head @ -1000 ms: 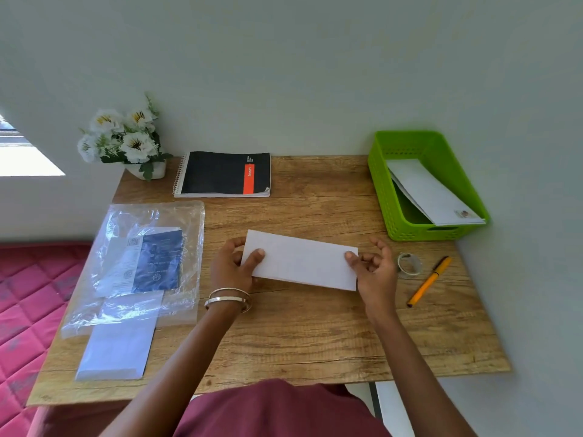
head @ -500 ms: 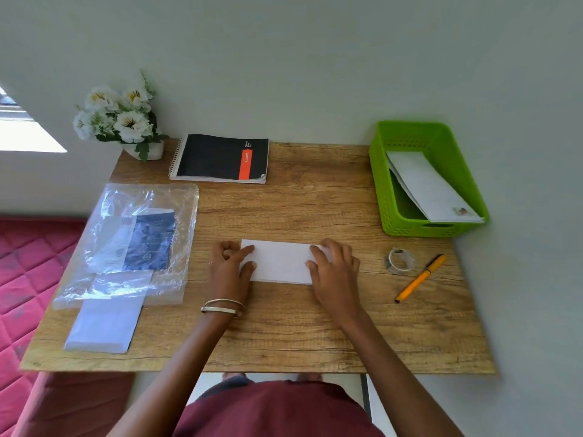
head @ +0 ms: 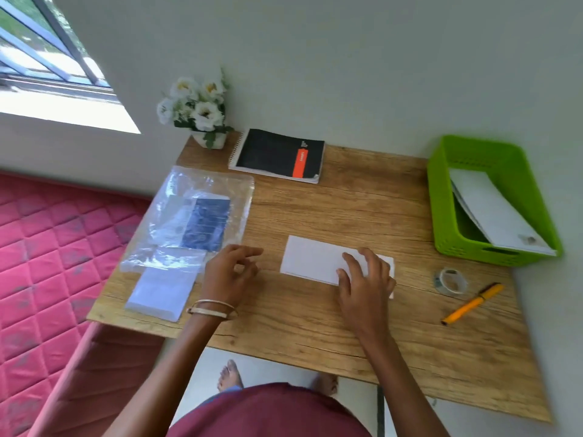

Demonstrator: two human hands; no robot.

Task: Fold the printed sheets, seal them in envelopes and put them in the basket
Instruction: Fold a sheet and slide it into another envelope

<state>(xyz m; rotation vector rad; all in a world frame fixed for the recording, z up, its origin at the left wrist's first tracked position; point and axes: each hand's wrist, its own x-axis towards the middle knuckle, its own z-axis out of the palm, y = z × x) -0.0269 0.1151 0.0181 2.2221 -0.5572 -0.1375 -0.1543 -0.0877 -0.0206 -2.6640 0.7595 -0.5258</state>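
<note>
Nearest, the right hand lies flat on the folded sheet, fingers spread and pressing its right end to the wooden table, probably to sharpen the crease and stop it springing open. Beside it the left hand hovers clear of the paper, fingers loosely curled and holding nothing, angled toward the stack of envelopes poking out of the plastic bag, presumably to fetch one. Right of the sheet lie a tape roll and orange pen, handy for sealing. Farther back, the green basket already holds finished envelopes.
</note>
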